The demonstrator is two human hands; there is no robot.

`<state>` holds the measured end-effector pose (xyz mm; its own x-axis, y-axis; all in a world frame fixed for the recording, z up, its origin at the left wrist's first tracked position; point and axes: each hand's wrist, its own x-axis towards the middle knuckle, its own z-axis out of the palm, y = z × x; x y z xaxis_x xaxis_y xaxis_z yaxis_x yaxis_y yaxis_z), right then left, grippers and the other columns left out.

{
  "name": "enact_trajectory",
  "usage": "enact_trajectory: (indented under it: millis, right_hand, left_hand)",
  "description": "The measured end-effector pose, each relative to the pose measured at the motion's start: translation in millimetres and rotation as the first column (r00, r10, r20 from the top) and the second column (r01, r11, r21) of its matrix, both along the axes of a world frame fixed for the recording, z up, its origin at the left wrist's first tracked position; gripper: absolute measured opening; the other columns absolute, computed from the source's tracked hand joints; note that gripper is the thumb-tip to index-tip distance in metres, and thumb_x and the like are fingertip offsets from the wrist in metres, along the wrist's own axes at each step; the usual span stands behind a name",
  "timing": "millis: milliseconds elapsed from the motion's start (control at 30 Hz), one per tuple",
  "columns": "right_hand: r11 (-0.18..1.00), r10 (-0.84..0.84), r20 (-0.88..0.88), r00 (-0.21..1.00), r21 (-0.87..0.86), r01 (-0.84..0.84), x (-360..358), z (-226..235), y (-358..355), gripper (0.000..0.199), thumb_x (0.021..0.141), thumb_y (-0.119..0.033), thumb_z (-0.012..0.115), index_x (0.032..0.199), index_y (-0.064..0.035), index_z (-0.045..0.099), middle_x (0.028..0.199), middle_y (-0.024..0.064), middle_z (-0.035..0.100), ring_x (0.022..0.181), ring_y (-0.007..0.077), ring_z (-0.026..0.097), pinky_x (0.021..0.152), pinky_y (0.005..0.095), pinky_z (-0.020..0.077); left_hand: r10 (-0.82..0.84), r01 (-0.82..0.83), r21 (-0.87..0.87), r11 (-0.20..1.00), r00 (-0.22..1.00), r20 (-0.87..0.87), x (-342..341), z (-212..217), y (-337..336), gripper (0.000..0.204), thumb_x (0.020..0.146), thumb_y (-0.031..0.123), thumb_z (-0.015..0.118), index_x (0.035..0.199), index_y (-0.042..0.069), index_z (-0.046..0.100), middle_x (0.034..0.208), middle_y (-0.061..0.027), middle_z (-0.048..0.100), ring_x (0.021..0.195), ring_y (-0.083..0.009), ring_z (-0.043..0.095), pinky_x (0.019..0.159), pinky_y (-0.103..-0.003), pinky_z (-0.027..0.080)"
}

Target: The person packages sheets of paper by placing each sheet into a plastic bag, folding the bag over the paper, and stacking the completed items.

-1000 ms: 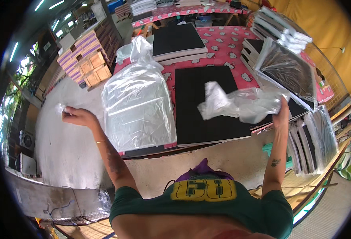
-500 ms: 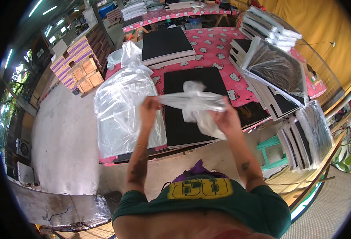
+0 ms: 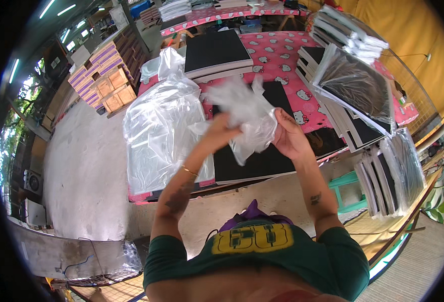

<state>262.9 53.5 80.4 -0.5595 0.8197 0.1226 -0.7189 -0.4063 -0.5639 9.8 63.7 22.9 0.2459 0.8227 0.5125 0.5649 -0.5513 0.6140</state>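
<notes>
A crumpled clear plastic bag [image 3: 254, 128] hangs between my two hands, above a black flat panel [image 3: 254, 168] with a pale edge. My right hand [image 3: 291, 138] pinches the bag's right edge between thumb and fingers. On the bag's left side, my left hand [image 3: 218, 133] is closed on the film, its fingers smeared by motion. The upper part of the bag is blurred too. Left of the panel lies a pile of clear plastic bags [image 3: 161, 136], spread flat.
A stack of black panels [image 3: 217, 53] stands behind on the pink patterned table cover [image 3: 275, 55]. To the right are more stacked panels, one plastic-wrapped panel [image 3: 355, 83] on top. Wrapped panels [image 3: 395, 173] lean by a green stool [image 3: 348, 191]. Cartons [image 3: 108, 75] are piled at left.
The plastic, stretched taut between my hands before, is now bunched and loose. My left hand has moved right, closer to my right hand, and the view has shifted slightly.
</notes>
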Motion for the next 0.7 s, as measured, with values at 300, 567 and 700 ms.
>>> enact_trajectory:
  millis: [300, 567, 700]
  right_hand:
    - [0.528, -0.821, 0.204, 0.534, -0.085, 0.845, 263.1, -47.0, 45.1, 0.060, 0.086, -0.045, 0.051, 0.127, -0.0024, 0.043, 0.130, 0.0166, 0.045, 0.120, 0.0328, 0.043, 0.102, 0.0518, 0.0312]
    - [0.544, -0.829, 0.333, 0.450, 0.289, 0.788, 151.7, -19.5, 15.8, 0.031, 0.090, -0.032, 0.055, 0.109, -0.0070, 0.055, 0.099, 0.0019, 0.056, 0.088, 0.0135, 0.053, 0.083, 0.0310, 0.0403]
    - [0.805, -0.589, 0.309, 0.747, 0.142, 0.576, 33.4, -40.0, 5.8, 0.020, 0.092, -0.021, 0.052, 0.104, -0.0048, 0.056, 0.098, 0.0041, 0.058, 0.090, 0.0140, 0.055, 0.082, 0.0299, 0.0439]
  left_hand:
    - [0.727, -0.658, 0.374, 0.654, 0.408, -0.552, -302.7, 44.9, -5.1, 0.033, 0.091, 0.029, 0.047, 0.082, -0.001, 0.055, 0.072, -0.0125, 0.061, 0.075, -0.0283, 0.063, 0.060, -0.037, 0.053]
    - [-0.153, -0.481, -0.410, 0.775, 0.487, -0.860, -178.8, -26.0, -27.1, 0.032, 0.078, 0.023, 0.058, 0.104, 0.005, 0.060, 0.114, -0.0186, 0.057, 0.102, -0.0338, 0.055, 0.086, -0.043, 0.044]
    - [0.617, -0.612, 0.173, 0.772, 0.655, -0.437, -19.4, 57.4, -39.1, 0.029, 0.080, 0.023, 0.063, 0.105, 0.008, 0.062, 0.115, -0.0197, 0.056, 0.098, -0.0337, 0.058, 0.081, -0.040, 0.047]
